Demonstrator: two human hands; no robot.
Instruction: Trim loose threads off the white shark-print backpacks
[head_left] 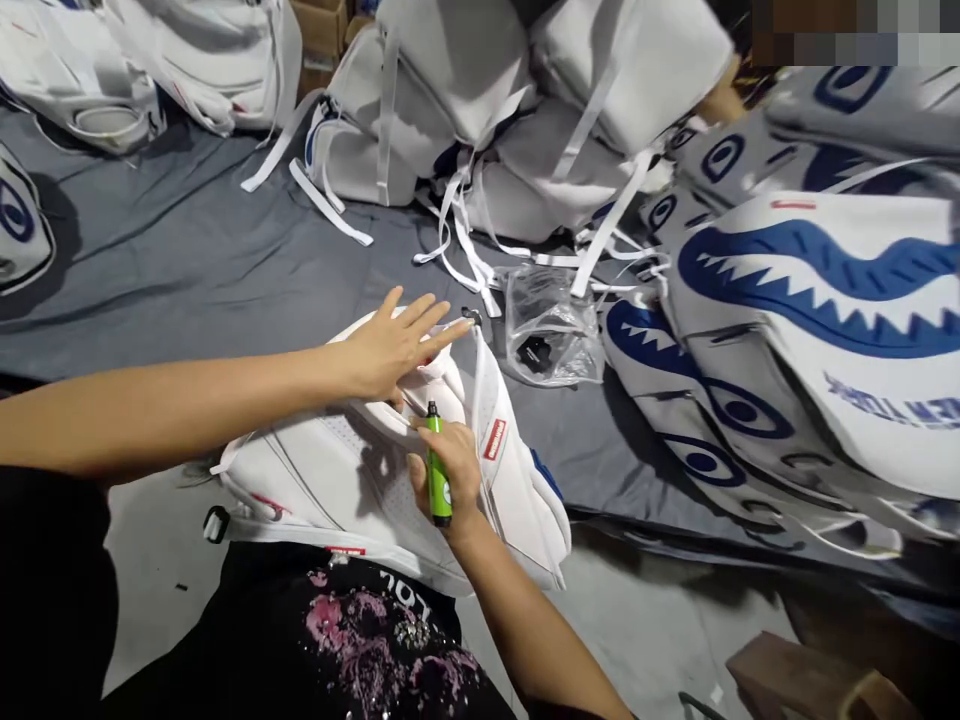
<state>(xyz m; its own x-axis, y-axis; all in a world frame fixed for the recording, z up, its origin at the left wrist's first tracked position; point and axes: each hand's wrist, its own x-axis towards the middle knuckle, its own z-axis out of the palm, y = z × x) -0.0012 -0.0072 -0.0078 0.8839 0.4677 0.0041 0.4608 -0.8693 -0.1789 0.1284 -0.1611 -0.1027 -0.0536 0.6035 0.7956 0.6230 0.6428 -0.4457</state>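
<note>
A white backpack [322,462] with red labels lies on its side across my lap and the table's front edge. My left hand [390,350] is over its upper part, fingers spread and palm down. In my right hand [456,460] is a green tube-shaped tool [437,465] with black ends, its narrow black tip pointing away from me. The right fingertips are close to the backpack's fabric; whether they also grip it is hidden. A padded shoulder strap [491,420] with a red label runs along the right of that hand, up to a black buckle [471,316].
A clear plastic bag [555,330] with something black inside lies beyond the backpack. White backpacks with blue shark-mouth prints [825,290] are piled on the right. Grey-white backpacks [442,80] with trailing straps stand at the back. Dark cloth [187,270] covers the table.
</note>
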